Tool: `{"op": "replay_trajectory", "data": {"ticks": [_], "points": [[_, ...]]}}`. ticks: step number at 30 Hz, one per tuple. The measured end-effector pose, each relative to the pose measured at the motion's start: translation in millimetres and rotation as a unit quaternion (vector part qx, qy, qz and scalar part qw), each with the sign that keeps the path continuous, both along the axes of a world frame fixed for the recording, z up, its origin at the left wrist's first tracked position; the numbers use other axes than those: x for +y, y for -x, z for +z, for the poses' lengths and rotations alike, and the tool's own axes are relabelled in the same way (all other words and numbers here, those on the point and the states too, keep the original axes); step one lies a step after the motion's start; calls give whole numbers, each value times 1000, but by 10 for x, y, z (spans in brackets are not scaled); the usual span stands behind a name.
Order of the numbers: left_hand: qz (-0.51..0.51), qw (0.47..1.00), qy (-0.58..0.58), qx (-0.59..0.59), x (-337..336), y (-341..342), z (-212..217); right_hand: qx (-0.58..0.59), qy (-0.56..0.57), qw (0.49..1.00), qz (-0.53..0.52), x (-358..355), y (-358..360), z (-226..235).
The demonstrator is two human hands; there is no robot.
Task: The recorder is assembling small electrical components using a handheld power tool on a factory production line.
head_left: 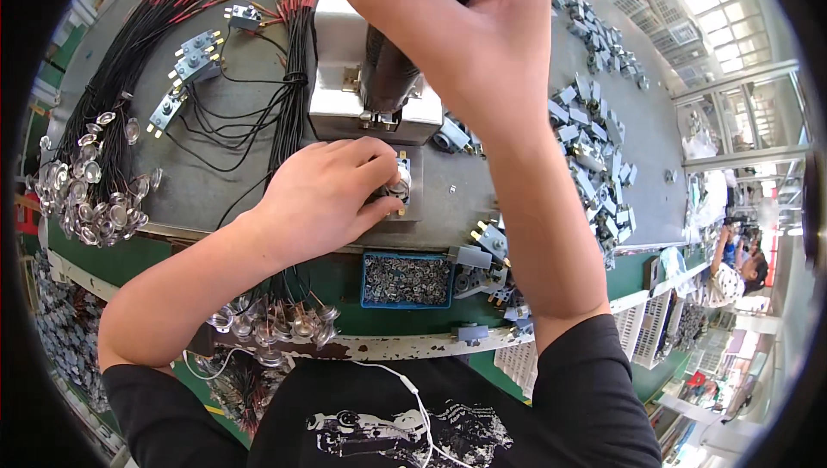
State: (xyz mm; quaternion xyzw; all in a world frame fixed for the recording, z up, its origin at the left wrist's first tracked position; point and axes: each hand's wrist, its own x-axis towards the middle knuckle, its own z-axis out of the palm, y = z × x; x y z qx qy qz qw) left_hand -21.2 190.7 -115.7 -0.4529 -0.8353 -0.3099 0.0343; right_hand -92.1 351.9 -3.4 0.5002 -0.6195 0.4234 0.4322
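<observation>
My left hand (332, 188) reaches across the bench edge, fingers curled. Its thumb and forefinger pinch a small metal switch part (403, 177) with brass terminals, resting on a flat metal plate (414, 209); the fingers hide some of it. My right hand (482, 37) is raised at the top, wrapped around a thick black cylindrical tool (388, 71). The tool slants down in front of a pale metal block fixture (332, 106). Its lower end is close to the fixture's front; whether they touch, I cannot tell.
Bundled black wires with red ends (121, 80) and round metal caps (90, 179) lie left, beside wired grey switches (198, 59). A blue tray (407, 280) of small metal pieces sits at the front edge. More grey switches (594, 140) are heaped right. A person (732, 274) works far right.
</observation>
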Motion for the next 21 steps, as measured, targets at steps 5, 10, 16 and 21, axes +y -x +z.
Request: {"op": "replay_trajectory", "data": {"ticks": [5,10,16,21], "points": [[-10,1000,8,6,11,17,-20,-327,159,932,11,-166,-251,4],[-10,1000,7,0,-33,10,-37,-332,216,918,-22,-204,-455,-74],[-8,1000,-13,-4,-28,3,-39,-426,241,869,-76,-64,-758,5],[0,1000,-1,-29,-34,9,-67,-361,238,900,-49,28,-690,-160]]}}
